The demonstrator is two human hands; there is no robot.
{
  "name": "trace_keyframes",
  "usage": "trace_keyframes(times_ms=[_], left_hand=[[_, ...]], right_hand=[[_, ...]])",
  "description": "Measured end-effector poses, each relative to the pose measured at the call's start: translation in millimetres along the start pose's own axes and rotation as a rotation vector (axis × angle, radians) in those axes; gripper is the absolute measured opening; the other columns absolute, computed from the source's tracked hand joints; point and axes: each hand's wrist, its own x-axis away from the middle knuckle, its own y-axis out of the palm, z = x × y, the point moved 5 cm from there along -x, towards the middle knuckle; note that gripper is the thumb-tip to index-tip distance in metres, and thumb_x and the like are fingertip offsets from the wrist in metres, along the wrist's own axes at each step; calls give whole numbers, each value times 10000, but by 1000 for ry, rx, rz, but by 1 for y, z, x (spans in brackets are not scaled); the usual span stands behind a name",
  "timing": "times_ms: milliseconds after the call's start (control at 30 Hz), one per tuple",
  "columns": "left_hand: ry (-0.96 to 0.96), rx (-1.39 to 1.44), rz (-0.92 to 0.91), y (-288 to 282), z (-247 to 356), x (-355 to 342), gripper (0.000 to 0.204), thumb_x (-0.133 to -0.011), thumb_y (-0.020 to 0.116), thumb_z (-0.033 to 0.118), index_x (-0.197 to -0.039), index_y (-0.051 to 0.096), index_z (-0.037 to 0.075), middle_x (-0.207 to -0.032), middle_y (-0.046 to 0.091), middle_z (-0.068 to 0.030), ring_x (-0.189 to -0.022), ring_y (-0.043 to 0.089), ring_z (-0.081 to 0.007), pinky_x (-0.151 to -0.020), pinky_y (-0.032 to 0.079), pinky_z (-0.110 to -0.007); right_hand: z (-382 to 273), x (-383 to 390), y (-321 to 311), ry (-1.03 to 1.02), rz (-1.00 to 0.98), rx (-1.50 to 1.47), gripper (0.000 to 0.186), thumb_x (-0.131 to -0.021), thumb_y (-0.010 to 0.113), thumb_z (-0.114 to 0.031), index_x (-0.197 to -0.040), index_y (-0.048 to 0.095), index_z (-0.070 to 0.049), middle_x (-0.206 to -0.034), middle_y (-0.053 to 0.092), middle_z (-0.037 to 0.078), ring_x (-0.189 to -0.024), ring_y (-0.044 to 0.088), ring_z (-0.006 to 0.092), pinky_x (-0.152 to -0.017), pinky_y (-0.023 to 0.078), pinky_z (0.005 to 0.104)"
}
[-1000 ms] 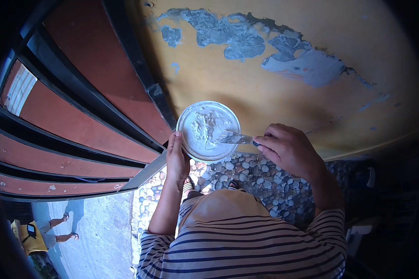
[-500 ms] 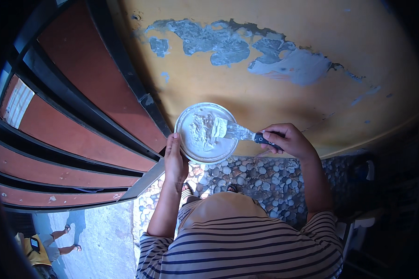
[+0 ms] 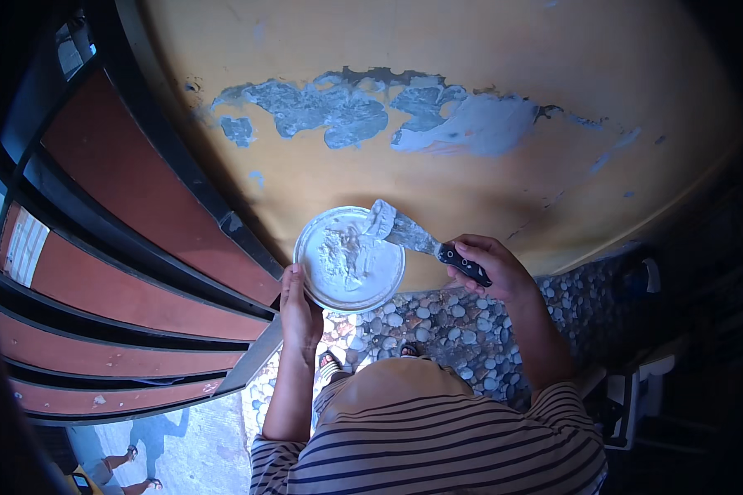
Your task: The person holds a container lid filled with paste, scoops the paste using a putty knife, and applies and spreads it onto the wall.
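Note:
My left hand (image 3: 300,312) grips the left rim of a round white tub (image 3: 307,285), fingers wrapped round its side. Thick white putty (image 3: 343,254) lies inside, roughly heaped in the middle. In my right hand (image 3: 491,268) is a putty knife (image 3: 417,233), held by its black handle. Its blade, smeared with putty, points left and upward over the tub's upper right rim. Beyond the tub stands a yellow wall (image 3: 305,186) with a peeled grey patch (image 3: 330,111). Smooth pale putty (image 3: 491,124) covers the right part of that patch.
A red-brown slatted gate (image 3: 132,173) with dark framing stands close on my left. Pebble-patterned flooring (image 3: 462,330) lies under my feet. A white object, perhaps a chair (image 3: 636,396), sits at the lower right. Another person's legs (image 3: 115,462) show at the lower left.
The putty knife has lifted from the putty in the tub up to the rim, its blade now tilted upward. In the picture, the wall patch has shifted left and the tub slightly down and left.

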Motion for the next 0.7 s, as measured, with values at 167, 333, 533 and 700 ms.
trace_keyframes(times_ms=[167,333,533,700], left_hand=[[4,-16,-28,22,3,10,302,-1061,522,342,-1203,565,79,-1173,638,-51,-1093,625,-174,-963,506,-381],[4,11,-26,16,5,22,284,-1063,519,320,-1202,564,76,-1163,640,-52,-1089,622,-169,-962,499,-367],[29,36,40,6,14,49,264,-1064,522,300,-1177,574,68,-1140,646,-51,-1077,622,-162,-965,498,-352],[12,47,58,0,11,58,249,-1065,518,302,-1150,574,75,-1110,646,-40,-1051,624,-150,-953,503,-342]], right_hand=[[-59,28,-16,-199,-10,181,231,-1029,537,-120,-1196,616,18,-903,657,122,-659,606,132,-535,473,257],[-121,48,-16,-463,-7,637,280,-993,570,-38,-1265,598,24,-1021,615,72,-910,619,144,-786,507,283],[-171,63,11,-802,143,1284,345,-950,633,-45,-1294,608,-48,-1093,591,96,-991,608,200,-862,499,318],[-205,72,29,-1001,298,1732,385,-907,666,-56,-1287,616,-90,-1067,588,91,-999,595,264,-943,452,396]])
